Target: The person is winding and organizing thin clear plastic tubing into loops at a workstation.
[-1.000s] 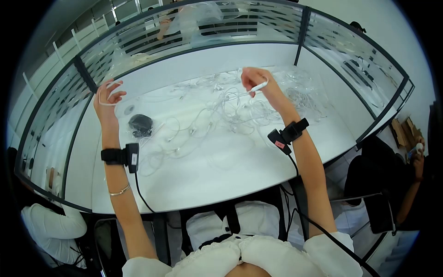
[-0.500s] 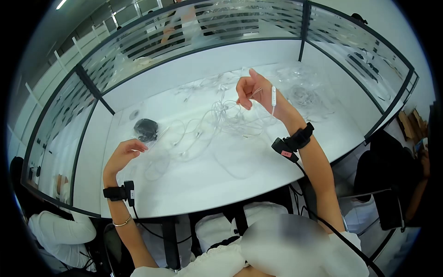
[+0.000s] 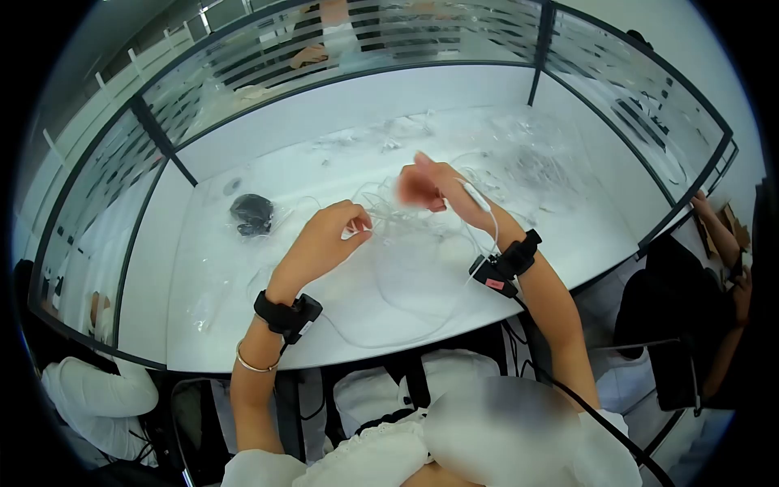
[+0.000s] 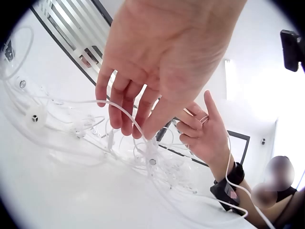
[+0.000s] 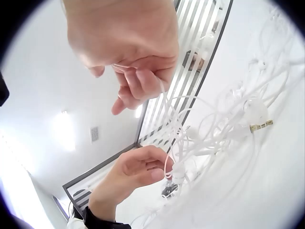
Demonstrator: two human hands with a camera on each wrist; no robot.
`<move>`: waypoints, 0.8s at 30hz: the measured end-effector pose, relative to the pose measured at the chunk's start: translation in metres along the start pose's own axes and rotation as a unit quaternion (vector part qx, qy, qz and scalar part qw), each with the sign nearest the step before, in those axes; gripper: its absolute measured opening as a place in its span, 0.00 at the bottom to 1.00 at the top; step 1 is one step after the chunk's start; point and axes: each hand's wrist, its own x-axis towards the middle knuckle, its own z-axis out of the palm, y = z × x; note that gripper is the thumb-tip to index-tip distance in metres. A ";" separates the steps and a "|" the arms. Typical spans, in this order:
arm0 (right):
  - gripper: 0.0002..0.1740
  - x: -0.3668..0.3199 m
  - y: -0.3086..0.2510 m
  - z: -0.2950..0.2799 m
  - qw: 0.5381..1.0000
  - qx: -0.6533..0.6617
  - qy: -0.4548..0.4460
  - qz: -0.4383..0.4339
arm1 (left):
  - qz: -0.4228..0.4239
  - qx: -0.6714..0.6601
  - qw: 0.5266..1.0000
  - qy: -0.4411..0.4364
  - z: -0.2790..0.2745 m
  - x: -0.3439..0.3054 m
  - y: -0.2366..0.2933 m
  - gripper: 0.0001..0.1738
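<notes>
Over the middle of the desk, my left hand (image 3: 316, 243) has thumb and fingertips closed together on a white earphone cable (image 4: 116, 106), which crosses its fingers in the left wrist view. To its right, my right hand (image 3: 445, 191) holds a cable in its curled fingers, partly blurred in the head view. From that hand a white in-line remote (image 3: 475, 196) hangs against the wrist, its cable trailing down past the wrist camera. Between and below both hands lies a tangle of white earphone cables (image 5: 209, 129), with a gold-tipped plug (image 5: 261, 126) showing.
A black item in clear plastic (image 3: 252, 214) sits at the left of the desk. Clear plastic bags (image 3: 535, 154) lie at the back right. A low partition (image 3: 365, 88) with striped glass encloses the desk's back and sides. Other people are nearby.
My left hand came down from the far left, then moved right to the cable tangle. My right hand sank a little, and the remote on its cable shifted from the fingers to the wrist.
</notes>
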 end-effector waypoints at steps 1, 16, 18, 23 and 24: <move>0.38 -0.001 0.003 0.004 1.000 -0.003 0.027 0.004 | -0.022 -0.006 1.000 -0.021 0.002 0.000 0.000 0.08; 0.16 0.008 0.012 0.021 0.961 -0.273 -0.039 0.019 | -0.042 -0.066 0.977 0.199 -0.005 0.001 0.002 0.04; 0.15 0.009 0.020 0.016 0.963 -0.269 -0.006 -0.021 | -0.058 -0.024 0.954 0.292 -0.012 -0.001 -0.005 0.04; 0.16 0.007 0.031 0.004 0.970 -0.244 -0.005 -0.010 | -0.102 -0.162 0.863 0.467 -0.039 -0.011 -0.038 0.08; 0.17 0.004 0.021 0.004 0.974 -0.224 -0.007 -0.001 | -0.110 -0.209 0.842 0.486 -0.043 -0.014 -0.046 0.08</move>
